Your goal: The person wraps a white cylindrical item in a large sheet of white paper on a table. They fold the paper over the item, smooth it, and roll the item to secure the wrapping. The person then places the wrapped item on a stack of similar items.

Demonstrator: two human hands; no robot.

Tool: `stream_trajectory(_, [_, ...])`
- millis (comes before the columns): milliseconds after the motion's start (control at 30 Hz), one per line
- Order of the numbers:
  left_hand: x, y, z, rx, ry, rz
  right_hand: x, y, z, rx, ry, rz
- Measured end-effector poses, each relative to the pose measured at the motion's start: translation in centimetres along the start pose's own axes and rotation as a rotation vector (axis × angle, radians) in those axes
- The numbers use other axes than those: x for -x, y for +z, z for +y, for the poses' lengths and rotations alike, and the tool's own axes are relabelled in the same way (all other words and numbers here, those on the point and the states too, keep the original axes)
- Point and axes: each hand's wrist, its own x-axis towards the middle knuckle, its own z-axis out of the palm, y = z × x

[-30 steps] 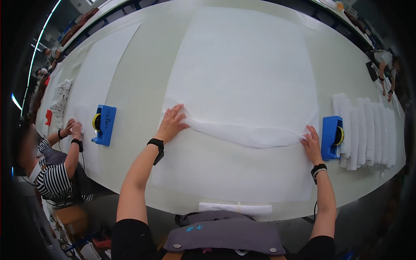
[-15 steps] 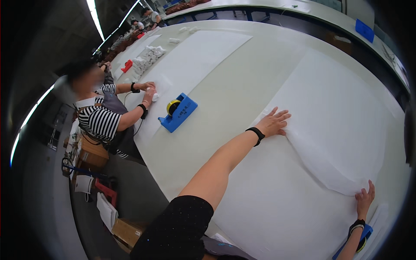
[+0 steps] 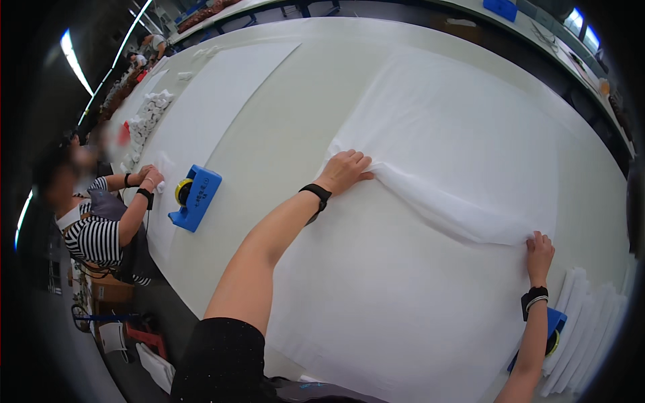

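Observation:
A thin white sheet (image 3: 463, 127), paper or film, lies on the table with its near edge lifted into a loose, puffed fold. My left hand (image 3: 346, 172) grips the left end of that edge, fingers curled together over it. At the opposite end, my right hand (image 3: 539, 255) pinches the right corner between thumb and fingers. The fold sags between my two hands. Toward me, another pale white layer (image 3: 396, 309) lies flat beneath my arms. What is under the fold is hidden.
A blue tape dispenser (image 3: 196, 198) stands left on the table (image 3: 269, 127). Another blue dispenser (image 3: 554, 322) sits partly behind my right forearm, beside several white rolls (image 3: 581, 329). At the left, a co-worker in a striped shirt (image 3: 101, 235) handles white material near a pile of small white bundles (image 3: 149, 121).
My left hand has gone from spread fingers to curled ones on the sheet's edge. My right hand has closed on the corner and moved farther away. The whole view has turned right.

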Motion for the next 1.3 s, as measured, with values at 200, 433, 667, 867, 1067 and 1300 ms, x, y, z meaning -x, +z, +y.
stream_trajectory(200, [18.4, -9.7, 6.1, 0.097, 0.164, -0.190, 19.8, -10.4, -6.3, -0.045, -0.148, -0.166])
stream_trajectory(433, [26.7, -14.2, 9.8, 0.147, 0.083, -0.323, 29.0, -15.1, -8.2, -0.401, -0.238, -0.377])
stream_trajectory(667, [23.3, -12.8, 8.4, 0.170, -0.162, -0.402, 27.3, -13.6, -9.2, -0.280, 0.104, -0.493])
stream_trajectory(867, [19.8, -11.8, 8.3, -0.117, 0.076, -0.097, 23.7, -13.0, -8.2, -0.052, -0.296, -0.026])
stream_trajectory(1067, [19.5, -9.0, 5.6, -0.009, -0.024, -0.205, 21.2, -10.2, -6.7, -0.241, -0.221, -0.110])
stream_trajectory(1300, [26.0, -14.6, 9.1, -0.017, 0.169, -0.390, 28.7, -13.8, -8.5, -0.107, -0.194, -0.265])
